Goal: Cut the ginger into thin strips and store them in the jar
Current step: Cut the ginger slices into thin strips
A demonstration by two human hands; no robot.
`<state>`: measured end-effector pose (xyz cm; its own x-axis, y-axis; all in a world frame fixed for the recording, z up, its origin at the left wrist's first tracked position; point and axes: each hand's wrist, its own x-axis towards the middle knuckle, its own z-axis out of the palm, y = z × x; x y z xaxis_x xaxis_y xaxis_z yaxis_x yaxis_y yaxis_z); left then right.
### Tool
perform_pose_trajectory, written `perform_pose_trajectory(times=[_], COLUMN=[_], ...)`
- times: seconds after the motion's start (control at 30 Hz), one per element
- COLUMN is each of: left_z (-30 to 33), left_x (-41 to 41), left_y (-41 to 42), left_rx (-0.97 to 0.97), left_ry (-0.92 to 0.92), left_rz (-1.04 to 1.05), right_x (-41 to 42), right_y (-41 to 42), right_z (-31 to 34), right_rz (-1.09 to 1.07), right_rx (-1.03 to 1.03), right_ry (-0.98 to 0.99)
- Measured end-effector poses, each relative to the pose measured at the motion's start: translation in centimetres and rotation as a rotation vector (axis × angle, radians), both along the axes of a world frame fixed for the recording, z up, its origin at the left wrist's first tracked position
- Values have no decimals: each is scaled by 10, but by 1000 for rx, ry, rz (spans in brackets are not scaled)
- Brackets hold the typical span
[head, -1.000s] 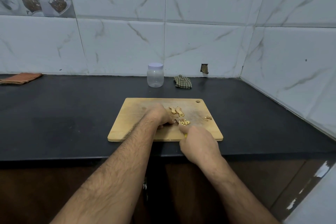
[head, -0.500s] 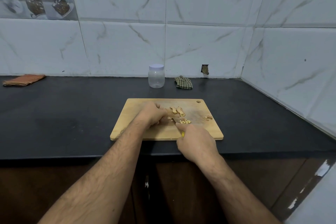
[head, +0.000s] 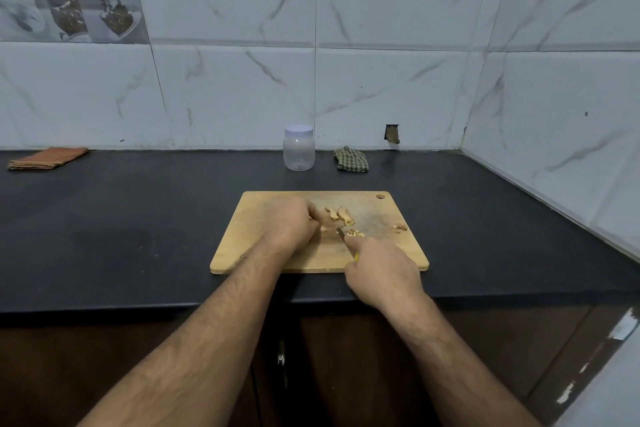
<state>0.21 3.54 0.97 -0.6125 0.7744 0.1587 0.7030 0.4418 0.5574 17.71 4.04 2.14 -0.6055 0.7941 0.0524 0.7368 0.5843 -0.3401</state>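
Head view: right hand [head: 381, 270] grips knife [head: 341, 232]; left hand [head: 291, 225] seemingly pinches ginger [head: 337, 214].

knife [head: 341, 233]: mostly hidden by right hand [head: 382, 274] | left fingers: curled under, unseen

Head-worn view, facing forward and down, close over countertop [head: 138, 218]

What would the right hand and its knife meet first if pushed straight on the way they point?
Probably the small heap of cut ginger at the knife tip; the right hand points up-left across the cutting board.
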Motion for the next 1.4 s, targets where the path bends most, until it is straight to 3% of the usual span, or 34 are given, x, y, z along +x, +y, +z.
perform_pose_trajectory(times=[0.3,0.67,1.07,1.4], left_z=[-4,-5,1,-7], left_x=[7,1,3,-2], left_y=[6,14,18,21], left_rx=[-40,-54,-116,-160], left_ry=[112,-44,-49,-11], left_rz=[-20,49,99,203], right_x=[-9,-16,-18,-5], right_y=[2,4,1,-2], right_z=[3,5,8,2], right_rz=[29,42,48,6], right_rx=[-4,-27,-23,-77], right_ry=[17,-1,-61,67])
